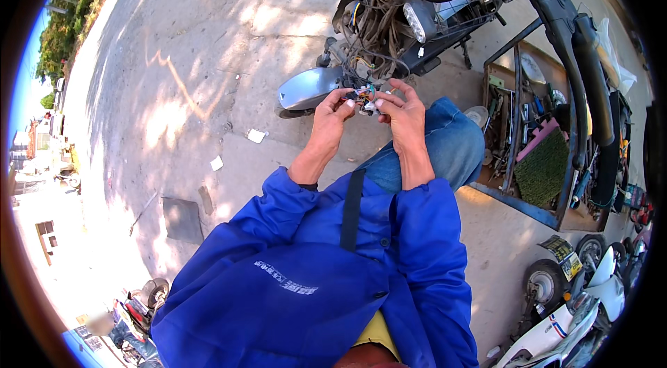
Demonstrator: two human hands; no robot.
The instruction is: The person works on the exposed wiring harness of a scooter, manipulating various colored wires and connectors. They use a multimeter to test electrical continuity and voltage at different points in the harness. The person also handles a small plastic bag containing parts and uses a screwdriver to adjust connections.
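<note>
Both of my hands are at a cluster of coloured wires with small connectors (364,98), low in front of a partly stripped scooter. My left hand (329,123) pinches the cluster from the left with thumb and fingers. From the right, my right hand (406,118) grips wires between thumb and fingertips, its other fingers bent above. Exactly which connector each hand holds is too small to tell. Above them a thick tangle of brown and black wiring (381,31) hangs from the scooter's open front. The silver front fender (309,88) lies just left of my left hand.
Handlebars (556,13) arch over the upper right. A metal-framed tool tray (511,194) with tools and a green mat (542,172) stands right of my knee (451,142). Parked scooters (556,326) line the lower right. Paper scraps (256,136) and a grey sheet (182,219) lie on the concrete.
</note>
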